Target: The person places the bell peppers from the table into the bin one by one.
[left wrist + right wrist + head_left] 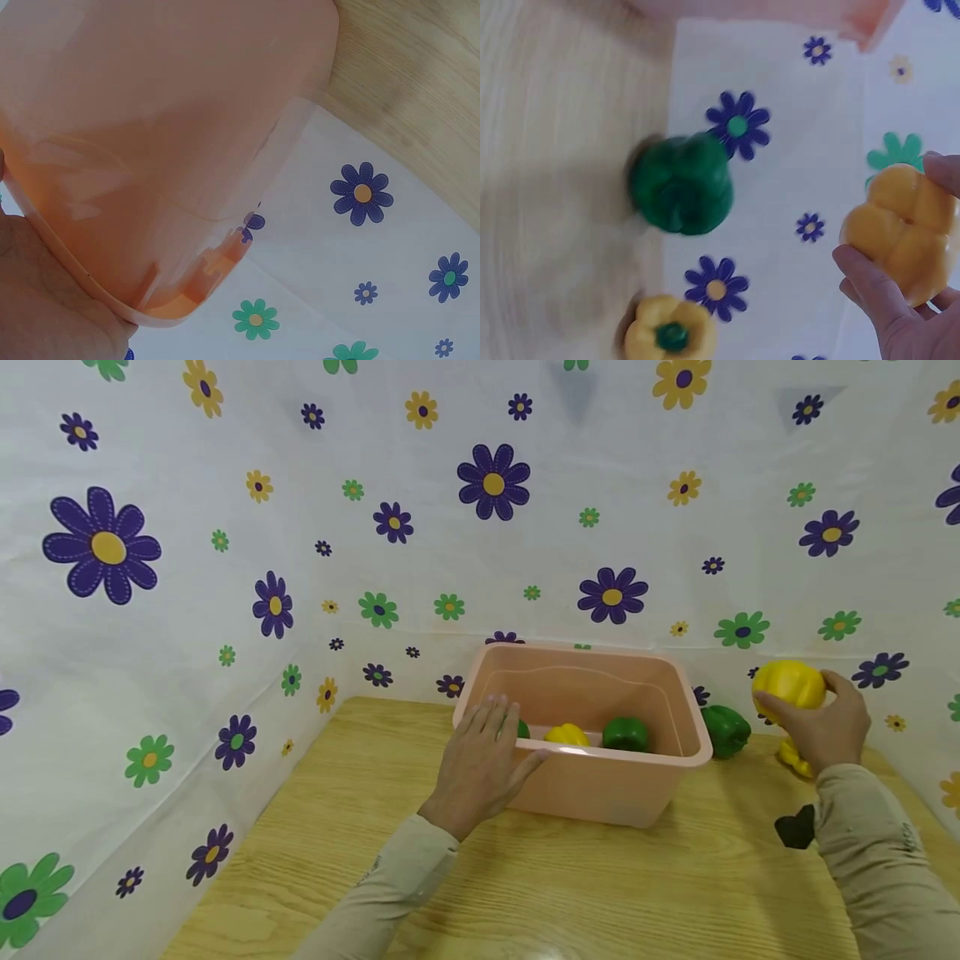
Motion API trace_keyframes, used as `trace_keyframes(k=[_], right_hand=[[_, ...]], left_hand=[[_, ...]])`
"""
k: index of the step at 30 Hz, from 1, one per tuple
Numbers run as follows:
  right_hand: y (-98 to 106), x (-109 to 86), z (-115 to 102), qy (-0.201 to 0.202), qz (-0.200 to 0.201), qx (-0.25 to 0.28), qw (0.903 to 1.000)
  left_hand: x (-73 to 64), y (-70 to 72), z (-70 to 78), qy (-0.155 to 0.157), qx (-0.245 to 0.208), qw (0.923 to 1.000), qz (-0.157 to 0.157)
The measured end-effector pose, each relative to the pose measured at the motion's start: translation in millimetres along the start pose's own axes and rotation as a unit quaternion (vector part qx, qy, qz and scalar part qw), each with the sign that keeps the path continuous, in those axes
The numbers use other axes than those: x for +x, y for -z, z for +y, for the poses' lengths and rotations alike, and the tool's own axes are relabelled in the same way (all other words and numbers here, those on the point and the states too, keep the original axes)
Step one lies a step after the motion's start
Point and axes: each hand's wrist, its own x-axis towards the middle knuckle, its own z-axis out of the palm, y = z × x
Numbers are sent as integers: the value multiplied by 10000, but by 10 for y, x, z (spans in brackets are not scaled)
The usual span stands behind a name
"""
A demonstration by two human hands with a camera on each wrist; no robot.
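My right hand (834, 720) grips a yellow bell pepper (789, 687) above the table, to the right of a pink plastic bin (592, 781). In the right wrist view the same yellow pepper (901, 229) sits between thumb and fingers. My left hand (480, 768) lies on the bin's near left rim with its fingers straight. Inside the bin are a yellow pepper (567, 735), a green pepper (626, 735) and another green one (522, 729), mostly hidden by the left hand. In the left wrist view the bin's side (172, 150) fills much of the picture.
A green bell pepper (725, 732) stands right of the bin. Behind the right wrist a second yellow pepper (793, 757) is partly covered. A dark, irregular piece (795, 827) lies beside the right sleeve. Flower-printed sheeting (465, 552) rises behind the wooden table (360, 752).
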Motion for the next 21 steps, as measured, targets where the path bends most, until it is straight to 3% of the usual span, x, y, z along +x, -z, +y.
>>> trace_keyframes(k=[6, 10, 13, 17, 21], right_hand=[[-58, -64, -231, -79, 326, 875, 9956], [-100, -118, -392, 41, 422, 1701, 9845], [-143, -163, -492, 274, 406, 2533, 9662], [-211, -222, -593, 639, 210, 3556, 9322], [-273, -272, -645, 805, -101, 3952, 9150]], left_hand=[[-3, 10, 8, 46, -37, 9999, -116], [0, 2, 4, 44, -38, 9999, -90], [2, -2, 1, 33, -38, 10000, -59], [0, 7, 1, 33, -53, 10000, -47], [-3, 13, 1, 47, -61, 10000, -55]])
